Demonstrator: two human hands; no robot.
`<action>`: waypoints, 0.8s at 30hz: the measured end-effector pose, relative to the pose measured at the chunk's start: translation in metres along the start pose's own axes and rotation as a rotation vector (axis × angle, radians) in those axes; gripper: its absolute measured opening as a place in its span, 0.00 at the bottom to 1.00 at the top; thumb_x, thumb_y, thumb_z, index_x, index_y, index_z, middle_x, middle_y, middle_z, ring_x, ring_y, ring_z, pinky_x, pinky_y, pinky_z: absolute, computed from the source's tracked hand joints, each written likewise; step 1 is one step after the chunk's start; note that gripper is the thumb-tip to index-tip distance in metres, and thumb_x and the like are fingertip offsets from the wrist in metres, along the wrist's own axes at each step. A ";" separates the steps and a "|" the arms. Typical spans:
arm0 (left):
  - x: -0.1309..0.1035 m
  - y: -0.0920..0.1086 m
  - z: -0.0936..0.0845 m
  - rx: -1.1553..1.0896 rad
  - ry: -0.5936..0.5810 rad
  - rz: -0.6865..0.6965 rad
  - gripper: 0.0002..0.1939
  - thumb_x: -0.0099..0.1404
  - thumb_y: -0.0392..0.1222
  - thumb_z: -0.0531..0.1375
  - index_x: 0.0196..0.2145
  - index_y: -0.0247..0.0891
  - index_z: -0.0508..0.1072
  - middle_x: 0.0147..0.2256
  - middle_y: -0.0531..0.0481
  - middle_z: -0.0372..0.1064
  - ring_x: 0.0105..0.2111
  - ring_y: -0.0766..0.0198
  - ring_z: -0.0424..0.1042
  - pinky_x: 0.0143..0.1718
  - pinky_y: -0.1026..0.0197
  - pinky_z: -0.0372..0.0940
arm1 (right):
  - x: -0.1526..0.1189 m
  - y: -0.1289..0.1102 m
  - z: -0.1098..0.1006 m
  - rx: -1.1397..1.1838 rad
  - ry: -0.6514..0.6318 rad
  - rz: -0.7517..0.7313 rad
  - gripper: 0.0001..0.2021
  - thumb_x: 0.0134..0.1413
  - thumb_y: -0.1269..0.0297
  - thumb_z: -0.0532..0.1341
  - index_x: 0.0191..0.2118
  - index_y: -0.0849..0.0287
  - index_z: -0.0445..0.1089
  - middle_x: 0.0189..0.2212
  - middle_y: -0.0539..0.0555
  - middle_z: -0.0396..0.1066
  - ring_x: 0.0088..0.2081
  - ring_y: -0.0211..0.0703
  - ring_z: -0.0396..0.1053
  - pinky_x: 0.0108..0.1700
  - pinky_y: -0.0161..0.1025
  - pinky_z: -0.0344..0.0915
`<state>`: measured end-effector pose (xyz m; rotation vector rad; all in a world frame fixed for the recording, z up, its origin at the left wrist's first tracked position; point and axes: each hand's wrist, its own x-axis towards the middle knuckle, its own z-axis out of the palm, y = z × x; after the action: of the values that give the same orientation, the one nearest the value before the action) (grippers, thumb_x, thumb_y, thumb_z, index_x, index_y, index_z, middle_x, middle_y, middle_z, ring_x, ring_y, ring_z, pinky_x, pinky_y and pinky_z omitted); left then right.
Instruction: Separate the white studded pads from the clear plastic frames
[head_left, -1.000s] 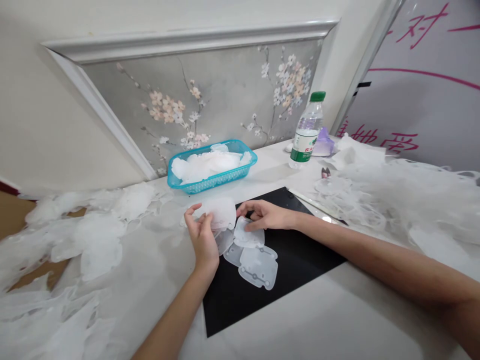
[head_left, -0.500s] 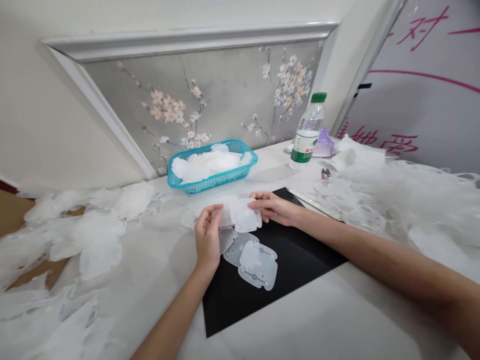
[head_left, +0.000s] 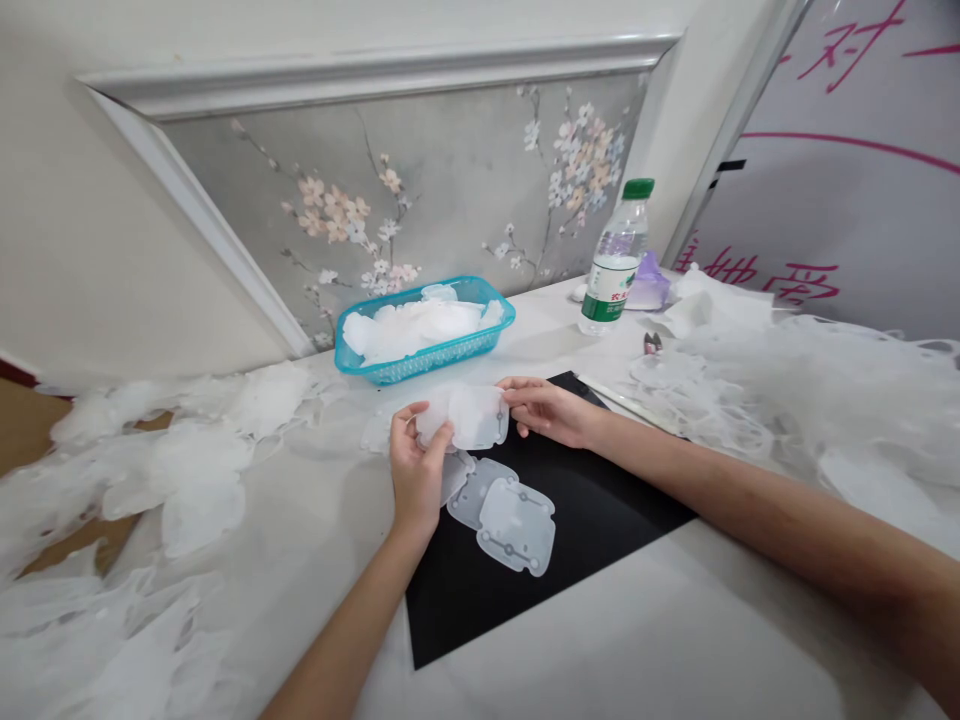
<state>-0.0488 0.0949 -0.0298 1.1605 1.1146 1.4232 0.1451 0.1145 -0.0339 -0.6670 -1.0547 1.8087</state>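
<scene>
My left hand (head_left: 418, 455) is closed, with thumb and fingers pinching thin translucent plastic pieces (head_left: 476, 415) that overlap each other. My right hand (head_left: 551, 410) is closed too, its fingertips at the right edge of the same pieces. They are held above the far part of a black sheet (head_left: 600, 520). Below them on the sheet, a rounded translucent piece (head_left: 517, 527) with grey line-and-dot marks overlaps another such piece (head_left: 481, 487). Part of a further piece shows beside my left wrist. How many pieces my hands hold I cannot tell.
A blue plastic basket (head_left: 427, 365) with white translucent pieces stands by the wall. To its right are a water bottle (head_left: 616, 260), a purple packet (head_left: 649, 285) and a small clipper-like item (head_left: 652, 343). Heaps of plastic film scraps lie at left (head_left: 195, 450) and right (head_left: 840, 400).
The held pieces have shifted left and slightly up, and a marked edge of the right one now shows. My left thumb has moved over the pieces. The pieces on the sheet lie as before.
</scene>
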 end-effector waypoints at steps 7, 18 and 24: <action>0.000 0.000 0.000 -0.022 -0.010 -0.004 0.22 0.49 0.40 0.65 0.40 0.41 0.60 0.31 0.53 0.69 0.28 0.67 0.69 0.30 0.64 0.64 | 0.000 0.003 -0.003 -0.017 -0.014 -0.003 0.11 0.46 0.65 0.67 0.34 0.60 0.65 0.09 0.37 0.49 0.11 0.25 0.41 0.24 0.28 0.67; 0.001 0.000 -0.003 -0.065 -0.008 -0.044 0.11 0.57 0.46 0.55 0.37 0.41 0.65 0.28 0.54 0.63 0.26 0.66 0.67 0.24 0.67 0.62 | 0.002 0.005 -0.007 -0.021 -0.012 -0.001 0.12 0.46 0.64 0.67 0.34 0.61 0.65 0.10 0.38 0.51 0.11 0.25 0.42 0.25 0.29 0.66; -0.006 0.006 0.001 0.065 -0.129 -0.042 0.10 0.59 0.47 0.57 0.35 0.40 0.66 0.24 0.55 0.64 0.22 0.69 0.64 0.22 0.69 0.58 | 0.002 0.005 -0.004 -0.008 0.023 0.000 0.14 0.44 0.63 0.69 0.33 0.61 0.64 0.10 0.37 0.49 0.12 0.25 0.42 0.25 0.29 0.65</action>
<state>-0.0478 0.0883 -0.0249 1.2500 1.0946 1.2698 0.1450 0.1171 -0.0404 -0.6909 -1.0477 1.7934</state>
